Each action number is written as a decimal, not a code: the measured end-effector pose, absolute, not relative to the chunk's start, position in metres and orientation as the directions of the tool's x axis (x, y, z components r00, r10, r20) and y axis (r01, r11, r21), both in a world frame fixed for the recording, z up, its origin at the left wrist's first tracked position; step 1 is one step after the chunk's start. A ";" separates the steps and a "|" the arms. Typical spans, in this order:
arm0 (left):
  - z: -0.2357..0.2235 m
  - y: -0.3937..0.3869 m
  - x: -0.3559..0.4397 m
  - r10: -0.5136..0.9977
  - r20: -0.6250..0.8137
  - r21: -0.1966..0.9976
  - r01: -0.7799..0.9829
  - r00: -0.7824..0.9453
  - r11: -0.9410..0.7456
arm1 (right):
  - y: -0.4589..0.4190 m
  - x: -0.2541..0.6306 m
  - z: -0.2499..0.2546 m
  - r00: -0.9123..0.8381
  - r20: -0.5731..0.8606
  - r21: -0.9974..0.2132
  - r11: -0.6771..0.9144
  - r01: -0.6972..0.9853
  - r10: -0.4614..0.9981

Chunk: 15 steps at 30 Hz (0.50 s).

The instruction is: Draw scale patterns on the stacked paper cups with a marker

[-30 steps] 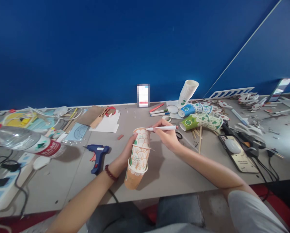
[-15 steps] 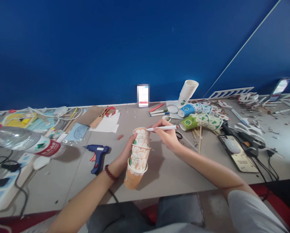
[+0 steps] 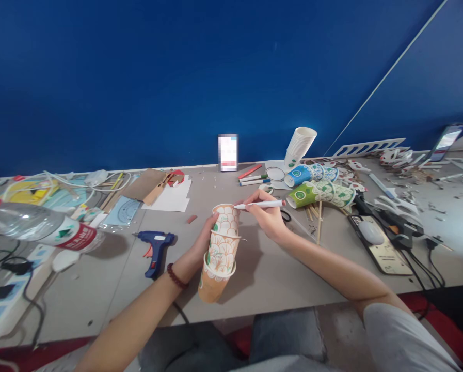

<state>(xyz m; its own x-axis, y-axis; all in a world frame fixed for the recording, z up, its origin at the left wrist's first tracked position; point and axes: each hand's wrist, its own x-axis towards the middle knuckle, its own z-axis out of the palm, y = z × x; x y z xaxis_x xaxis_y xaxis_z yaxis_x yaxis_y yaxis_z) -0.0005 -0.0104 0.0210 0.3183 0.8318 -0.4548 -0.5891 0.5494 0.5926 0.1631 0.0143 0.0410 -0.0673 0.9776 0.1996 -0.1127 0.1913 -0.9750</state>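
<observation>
Several paper cups joined end to end (image 3: 222,251), patterned with orange scallops and solid orange at the near end, tilt above the table in front of me. My left hand (image 3: 203,238) is wrapped round their left side; part of its fingers is hidden behind the cups. Between the fingertips of my right hand (image 3: 268,217) is a white marker pen (image 3: 268,203) with a red end. Its tip meets the upper cup near the rim. A blue hot glue gun (image 3: 154,250) lies left of my left hand.
Blue and green decorated cup chains (image 3: 318,195) lie at right, before a stack of white paper cups (image 3: 301,147). A water bottle (image 3: 41,225) and power strip (image 3: 16,294) occupy the left. A phone (image 3: 228,153) leans on the blue wall. Other markers (image 3: 253,180) lie at the back.
</observation>
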 end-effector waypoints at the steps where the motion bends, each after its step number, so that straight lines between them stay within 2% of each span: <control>1: 0.021 -0.010 -0.001 0.842 -0.434 0.603 -0.591 0.321 0.536 | 0.014 0.163 0.043 -0.077 0.204 -0.974 0.194 -0.120 0.976; 8: 0.021 -0.010 0.000 0.864 -0.349 0.636 -0.586 0.361 0.502 | 0.013 0.164 0.044 -0.102 0.217 -0.967 0.200 -0.156 0.971; 15: 0.021 -0.011 -0.001 0.806 -0.469 0.566 -0.579 0.361 0.588 | 0.017 0.163 0.036 -0.033 0.187 -0.973 0.181 -0.144 0.982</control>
<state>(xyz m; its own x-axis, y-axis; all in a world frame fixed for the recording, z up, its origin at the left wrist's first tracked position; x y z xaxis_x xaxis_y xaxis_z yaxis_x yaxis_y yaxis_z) -0.0012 -0.0113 0.0213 0.3606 0.8064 -0.4687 -0.5785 0.5875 0.5658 0.1628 0.0168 0.0358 -0.0333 0.9817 0.1873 -0.1441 0.1807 -0.9729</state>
